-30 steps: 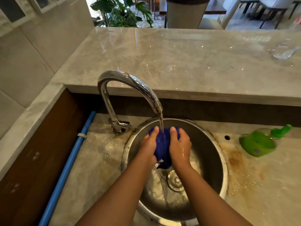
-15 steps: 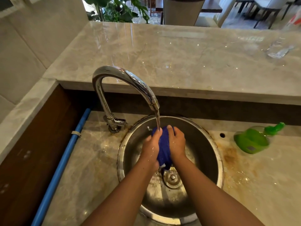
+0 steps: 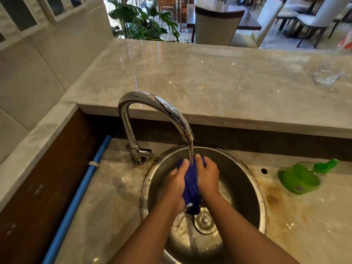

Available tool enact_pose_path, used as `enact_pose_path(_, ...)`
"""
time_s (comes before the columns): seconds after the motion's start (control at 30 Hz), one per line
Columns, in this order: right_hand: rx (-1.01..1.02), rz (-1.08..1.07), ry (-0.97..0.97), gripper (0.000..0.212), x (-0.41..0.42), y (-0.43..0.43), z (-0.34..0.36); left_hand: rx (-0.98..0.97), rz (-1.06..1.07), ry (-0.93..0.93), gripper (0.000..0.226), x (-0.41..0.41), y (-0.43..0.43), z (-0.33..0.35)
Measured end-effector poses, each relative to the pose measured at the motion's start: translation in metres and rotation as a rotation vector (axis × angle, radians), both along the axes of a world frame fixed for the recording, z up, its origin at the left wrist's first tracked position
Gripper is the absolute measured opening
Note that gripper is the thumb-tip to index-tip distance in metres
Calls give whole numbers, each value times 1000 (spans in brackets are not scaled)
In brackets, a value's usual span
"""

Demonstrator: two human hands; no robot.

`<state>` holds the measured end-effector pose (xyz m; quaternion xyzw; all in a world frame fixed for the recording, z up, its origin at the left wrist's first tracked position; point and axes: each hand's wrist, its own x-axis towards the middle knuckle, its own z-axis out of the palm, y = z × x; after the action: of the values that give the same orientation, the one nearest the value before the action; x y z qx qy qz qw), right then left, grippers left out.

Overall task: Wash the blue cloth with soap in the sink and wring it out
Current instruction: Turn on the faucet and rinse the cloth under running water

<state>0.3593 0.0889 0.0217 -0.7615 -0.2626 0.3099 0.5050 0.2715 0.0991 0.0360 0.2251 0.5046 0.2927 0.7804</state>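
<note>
Now drawn closer together than a second ago, the left hand (image 3: 177,180) and right hand (image 3: 207,174) curl around the bunched blue cloth (image 3: 191,185) under the running tap (image 3: 152,103) in the sink (image 3: 238,180), suggesting rinsing before the wringing.

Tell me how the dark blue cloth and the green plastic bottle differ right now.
The dark blue cloth is gripped, bunched, between the left hand and the right hand; the green plastic bottle is touched by neither. The cloth hangs over the round steel sink under running water from the chrome tap; the bottle lies on its side on the stained marble counter right of it. Both are brightly coloured.
</note>
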Motion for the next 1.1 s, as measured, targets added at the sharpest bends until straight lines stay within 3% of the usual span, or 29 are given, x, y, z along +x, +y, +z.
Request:
enact_pose_path(0.1,35,-23,-21,34,0,-7,8,90,-44,50,25,-1,9,6)
enact_pose_path(0.27,172,120,-67,26,-32,-26,24,37,35,194,50,4,24,-3)
enact_pose_path(0.43,84,45,-218,31,-19,-10,10,-25,0,57,38,2,5,1)
enact_pose_path(0.57,-27,20,-74,33,4,-4,-7,23,-72,3,30,-4,1,9)
enact_pose_path(0.7,100,-61,-13,30,-10,-16,4,43,-8,72,21,4,10,9)
enact_pose_path(0.83,211,46,-89,26,-35,-26,18,106,46,159,29,11,24,3)
enact_pose_path(0.97,92,69,-309,38,-28,-12,10,104,35,183,36,11,14,-5)
enact_pose_path(1.1,-19,37,-177,37,-3,5,-1,71,-11,81,33,0,8,-3)
